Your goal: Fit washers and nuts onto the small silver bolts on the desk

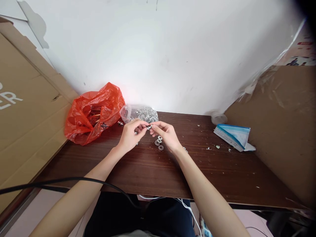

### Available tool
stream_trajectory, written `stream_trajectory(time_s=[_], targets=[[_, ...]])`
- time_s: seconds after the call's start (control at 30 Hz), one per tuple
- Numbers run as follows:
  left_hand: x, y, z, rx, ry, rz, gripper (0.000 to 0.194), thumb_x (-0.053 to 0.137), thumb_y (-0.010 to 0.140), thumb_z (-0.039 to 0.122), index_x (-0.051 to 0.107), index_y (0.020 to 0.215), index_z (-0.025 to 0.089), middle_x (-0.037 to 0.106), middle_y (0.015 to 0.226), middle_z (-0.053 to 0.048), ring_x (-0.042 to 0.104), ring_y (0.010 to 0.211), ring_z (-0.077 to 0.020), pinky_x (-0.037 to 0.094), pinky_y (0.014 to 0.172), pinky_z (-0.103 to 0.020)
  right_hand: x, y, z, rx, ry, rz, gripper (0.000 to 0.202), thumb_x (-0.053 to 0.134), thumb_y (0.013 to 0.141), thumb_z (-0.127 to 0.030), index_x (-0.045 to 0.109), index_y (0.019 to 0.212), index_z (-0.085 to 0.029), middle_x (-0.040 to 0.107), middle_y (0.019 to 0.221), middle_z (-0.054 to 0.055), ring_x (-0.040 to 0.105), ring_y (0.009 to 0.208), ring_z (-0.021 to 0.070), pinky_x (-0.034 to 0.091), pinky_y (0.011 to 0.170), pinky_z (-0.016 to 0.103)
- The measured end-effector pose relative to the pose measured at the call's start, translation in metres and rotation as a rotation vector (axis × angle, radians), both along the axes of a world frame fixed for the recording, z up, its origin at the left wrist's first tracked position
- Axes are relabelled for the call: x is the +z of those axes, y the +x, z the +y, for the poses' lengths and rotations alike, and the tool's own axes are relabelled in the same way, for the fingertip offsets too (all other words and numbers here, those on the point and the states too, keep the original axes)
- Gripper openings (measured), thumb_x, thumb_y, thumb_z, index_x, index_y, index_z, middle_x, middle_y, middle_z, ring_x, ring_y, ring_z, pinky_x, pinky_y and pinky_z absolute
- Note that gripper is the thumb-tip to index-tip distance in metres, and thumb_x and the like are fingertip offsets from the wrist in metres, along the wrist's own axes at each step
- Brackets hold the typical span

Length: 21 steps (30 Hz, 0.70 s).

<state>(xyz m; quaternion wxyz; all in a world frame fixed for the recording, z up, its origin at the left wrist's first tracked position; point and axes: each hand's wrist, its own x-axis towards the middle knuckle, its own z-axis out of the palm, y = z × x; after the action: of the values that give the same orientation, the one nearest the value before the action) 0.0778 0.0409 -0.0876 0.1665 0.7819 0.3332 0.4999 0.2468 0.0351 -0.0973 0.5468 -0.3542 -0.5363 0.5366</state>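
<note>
My left hand (pixel 131 134) and my right hand (pixel 168 135) meet over the middle of the table, fingertips pinched. Between them is a small metal bolt (pixel 149 127) with what looks like a washer on it; each hand grips one end. Flat metal washers (pixel 159 142) lie on the wood just below my right fingers. More small metal pieces (pixel 137 142) are partly hidden behind my left hand. Behind both hands rests a clear plastic bag (pixel 147 114) full of small metal hardware.
A red plastic bag (pixel 95 113) with contents sits at the left by a cardboard box (pixel 27 108). On the right are a blue-and-white packet (pixel 233 135), a clear round container (pixel 218 118) and scraps. A black cable (pixel 74 178) crosses the lower left, above the table (pixel 148 177).
</note>
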Motion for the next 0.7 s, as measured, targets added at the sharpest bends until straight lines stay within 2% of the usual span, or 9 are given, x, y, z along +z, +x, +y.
stream_trajectory(time_s=[0.2,0.33,0.47,0.57,0.7], targets=[[0.0007,0.0006,-0.0012,-0.001,0.020,0.013,0.012,0.058,0.082,0.012,0.066,0.090,0.016,0.060,0.077,-0.001,0.058,0.066,-0.0091,0.047,0.057,-0.018,0.0003,-0.0010,-0.0007,0.031,0.025,0.036,0.030,0.077,0.069,-0.041,0.068,0.086,-0.017,0.062,0.065,-0.001,0.055,0.059,0.0111,0.046,0.058,0.027],[0.0026,0.0011,-0.0030,0.007,0.043,0.019,0.009,0.059,0.082,0.013,0.065,0.087,0.016,0.060,0.076,-0.001,0.053,0.060,-0.0079,0.044,0.053,-0.018,-0.0005,-0.0006,-0.0005,-0.034,0.074,-0.032,0.028,0.077,0.068,-0.040,0.064,0.080,-0.018,0.058,0.064,-0.002,0.048,0.056,0.0100,0.041,0.055,0.026],[0.0035,-0.0002,-0.0043,0.037,0.097,0.074,0.005,0.059,0.082,0.014,0.063,0.082,0.017,0.060,0.074,0.001,0.046,0.054,-0.0069,0.041,0.053,-0.020,-0.0027,0.0025,-0.0007,-0.154,0.238,-0.317,0.021,0.072,0.073,-0.036,0.062,0.079,-0.019,0.055,0.063,-0.002,0.046,0.056,0.0113,0.040,0.056,0.026],[0.0021,-0.0018,-0.0042,0.043,0.183,0.178,0.007,0.058,0.083,0.013,0.063,0.081,0.017,0.061,0.073,0.000,0.050,0.060,-0.0100,0.044,0.061,-0.024,-0.0051,0.0042,-0.0012,-0.210,0.383,-0.565,0.013,0.069,0.076,-0.029,0.061,0.077,-0.019,0.055,0.063,-0.002,0.047,0.056,0.0121,0.040,0.056,0.026],[0.0005,-0.0031,-0.0047,0.042,0.222,0.317,0.008,0.056,0.080,0.011,0.061,0.080,0.018,0.063,0.075,-0.001,0.055,0.073,-0.0146,0.047,0.070,-0.028,-0.0088,0.0048,-0.0007,-0.232,0.468,-0.704,0.010,0.068,0.077,-0.025,0.060,0.077,-0.019,0.057,0.067,-0.001,0.050,0.059,0.0133,0.042,0.059,0.026]])
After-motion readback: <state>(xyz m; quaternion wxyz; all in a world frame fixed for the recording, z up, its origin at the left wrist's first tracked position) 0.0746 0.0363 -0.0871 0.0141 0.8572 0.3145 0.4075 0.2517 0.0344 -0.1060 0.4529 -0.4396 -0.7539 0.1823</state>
